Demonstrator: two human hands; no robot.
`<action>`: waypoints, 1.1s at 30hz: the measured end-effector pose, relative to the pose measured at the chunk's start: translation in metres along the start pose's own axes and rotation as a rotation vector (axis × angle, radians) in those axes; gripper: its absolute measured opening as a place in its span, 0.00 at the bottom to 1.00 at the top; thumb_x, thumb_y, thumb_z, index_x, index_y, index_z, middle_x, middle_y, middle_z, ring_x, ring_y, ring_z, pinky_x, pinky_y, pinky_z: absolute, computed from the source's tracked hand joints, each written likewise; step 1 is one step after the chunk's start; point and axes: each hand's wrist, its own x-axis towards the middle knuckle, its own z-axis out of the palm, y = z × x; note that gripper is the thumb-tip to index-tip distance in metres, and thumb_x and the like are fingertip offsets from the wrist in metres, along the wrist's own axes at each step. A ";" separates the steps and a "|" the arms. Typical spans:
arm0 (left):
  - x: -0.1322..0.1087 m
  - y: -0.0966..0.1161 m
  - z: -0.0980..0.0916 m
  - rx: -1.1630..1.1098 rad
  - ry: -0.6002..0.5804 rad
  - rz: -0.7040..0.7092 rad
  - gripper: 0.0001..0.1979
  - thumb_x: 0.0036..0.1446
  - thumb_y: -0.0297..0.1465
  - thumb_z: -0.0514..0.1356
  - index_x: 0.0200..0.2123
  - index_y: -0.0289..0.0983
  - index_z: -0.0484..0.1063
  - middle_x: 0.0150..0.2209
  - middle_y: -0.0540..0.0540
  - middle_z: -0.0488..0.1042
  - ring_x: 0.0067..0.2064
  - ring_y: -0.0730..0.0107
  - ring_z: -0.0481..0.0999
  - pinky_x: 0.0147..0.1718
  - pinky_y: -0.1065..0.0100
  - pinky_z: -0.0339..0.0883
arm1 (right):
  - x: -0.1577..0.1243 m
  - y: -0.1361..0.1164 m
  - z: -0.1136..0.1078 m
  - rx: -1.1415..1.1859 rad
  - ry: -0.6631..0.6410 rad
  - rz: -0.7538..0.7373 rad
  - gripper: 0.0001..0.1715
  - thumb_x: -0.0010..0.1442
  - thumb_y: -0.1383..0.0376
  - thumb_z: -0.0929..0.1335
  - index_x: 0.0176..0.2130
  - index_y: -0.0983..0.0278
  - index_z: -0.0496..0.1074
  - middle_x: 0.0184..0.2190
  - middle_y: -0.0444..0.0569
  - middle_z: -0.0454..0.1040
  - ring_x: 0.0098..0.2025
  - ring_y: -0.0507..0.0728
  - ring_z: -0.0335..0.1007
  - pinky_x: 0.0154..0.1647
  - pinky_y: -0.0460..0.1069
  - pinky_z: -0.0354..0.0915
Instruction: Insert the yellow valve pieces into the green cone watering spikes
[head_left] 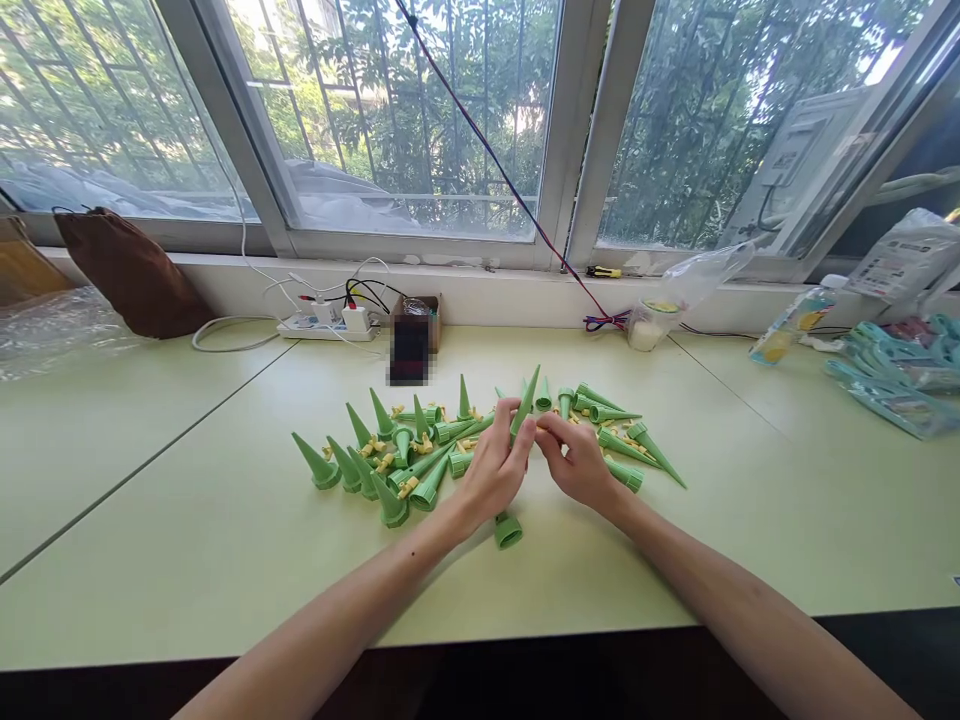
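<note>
My left hand is wrapped round a green plastic watering spike, its tip pointing up. Against the side of that spike, my right hand pinches a small yellow valve, mostly hidden by the fingers. Below my left hand lies another green spike with its open end towards me. Many more green spikes, such as an upright spike at the left and a lying spike at the right, are spread around both hands. Small yellow valves lie scattered among them.
Behind the pile stand a small cardboard box and a power strip with cables. A brown bag leans at the back left. Towards the back right are a plastic cup, a bottle and plastic packages.
</note>
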 end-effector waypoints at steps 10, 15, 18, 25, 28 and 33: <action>0.001 -0.001 0.000 -0.038 -0.025 0.004 0.14 0.67 0.44 0.46 0.47 0.41 0.59 0.25 0.56 0.64 0.22 0.76 0.64 0.24 0.73 0.60 | 0.000 0.001 0.000 -0.002 -0.005 -0.012 0.20 0.69 0.58 0.58 0.25 0.61 0.57 0.19 0.41 0.60 0.20 0.51 0.49 0.24 0.47 0.50; 0.002 -0.002 0.001 -0.063 -0.021 -0.011 0.15 0.67 0.44 0.46 0.46 0.41 0.59 0.24 0.56 0.64 0.22 0.77 0.64 0.23 0.74 0.60 | 0.000 0.001 0.000 0.003 -0.011 -0.008 0.20 0.69 0.59 0.59 0.25 0.61 0.57 0.18 0.41 0.60 0.20 0.50 0.50 0.24 0.47 0.50; 0.003 -0.003 0.001 -0.076 -0.022 -0.010 0.15 0.66 0.45 0.46 0.45 0.41 0.59 0.25 0.56 0.64 0.22 0.77 0.64 0.23 0.74 0.60 | 0.001 0.000 0.000 0.000 -0.002 -0.024 0.21 0.69 0.60 0.59 0.24 0.61 0.57 0.18 0.40 0.59 0.19 0.50 0.49 0.23 0.46 0.50; 0.003 -0.005 0.001 -0.092 -0.027 -0.016 0.15 0.66 0.45 0.46 0.45 0.40 0.59 0.25 0.56 0.62 0.22 0.77 0.65 0.23 0.74 0.60 | 0.002 0.000 0.000 0.008 0.020 -0.066 0.21 0.69 0.61 0.60 0.24 0.61 0.57 0.17 0.40 0.61 0.18 0.49 0.50 0.22 0.45 0.51; 0.003 -0.005 0.001 -0.095 -0.028 -0.018 0.15 0.66 0.45 0.46 0.45 0.40 0.59 0.25 0.56 0.62 0.23 0.77 0.65 0.23 0.74 0.60 | 0.002 0.000 0.000 0.009 0.018 -0.068 0.20 0.69 0.62 0.60 0.24 0.61 0.57 0.18 0.40 0.62 0.18 0.49 0.51 0.22 0.45 0.51; 0.003 -0.005 0.001 -0.097 -0.025 -0.016 0.16 0.66 0.46 0.46 0.45 0.40 0.59 0.25 0.56 0.62 0.22 0.77 0.66 0.22 0.75 0.60 | 0.002 0.000 -0.001 0.016 0.013 -0.059 0.20 0.69 0.62 0.60 0.24 0.61 0.57 0.17 0.40 0.62 0.18 0.49 0.51 0.22 0.45 0.51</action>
